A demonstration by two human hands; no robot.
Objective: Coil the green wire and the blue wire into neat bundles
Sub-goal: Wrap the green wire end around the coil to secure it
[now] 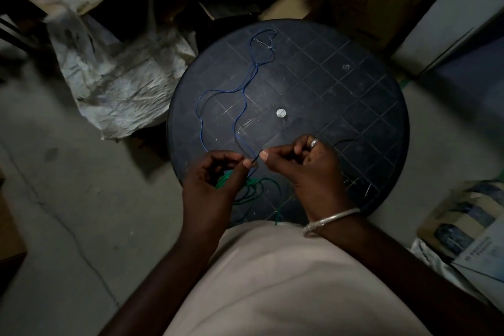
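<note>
Both hands, left hand (215, 172) and right hand (302, 163), pinch the thin, limp-looking blue wire (240, 106) near its end, a grip probably best kept light.

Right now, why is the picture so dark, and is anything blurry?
Head view: the light is dim, so the round table looks almost black and the blue wire shows only faintly; the green wire is half hidden under the left hand. The plastic bag at the left looks smeared. The right hand is fairly sharp. The edges bend from the wide lens.
</note>
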